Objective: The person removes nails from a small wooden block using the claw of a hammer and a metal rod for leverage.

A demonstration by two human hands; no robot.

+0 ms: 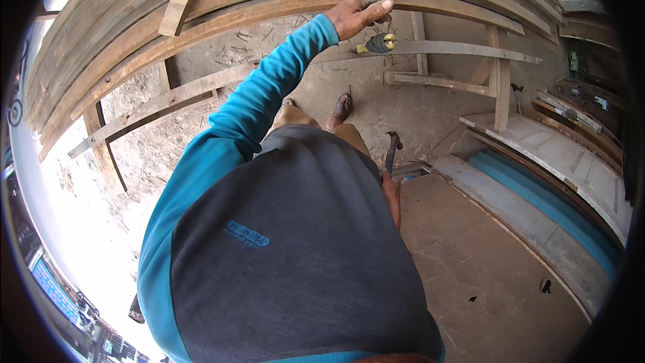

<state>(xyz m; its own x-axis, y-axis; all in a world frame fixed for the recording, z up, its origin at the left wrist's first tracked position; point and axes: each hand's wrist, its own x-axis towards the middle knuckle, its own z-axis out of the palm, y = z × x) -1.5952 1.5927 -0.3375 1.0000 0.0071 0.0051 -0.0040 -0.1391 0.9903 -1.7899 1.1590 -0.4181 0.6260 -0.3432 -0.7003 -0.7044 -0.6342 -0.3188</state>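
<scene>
My left hand, in a blue sleeve, reaches forward to the edge of the nearest long wooden plank. Its fingers are curled in and the thumb points right; what they may hold is hidden. Low at my right side, my right hand is wrapped round the handle of a hammer, whose dark head points up and away from me. Just below my left hand, a yellow-ended thing with a dark wrapped middle rests on a lower wooden rail.
Several long planks lie side by side on wooden legs across the front. A short wood block sits on them at left. To my right are a brown board, a blue panel and a white panelled door.
</scene>
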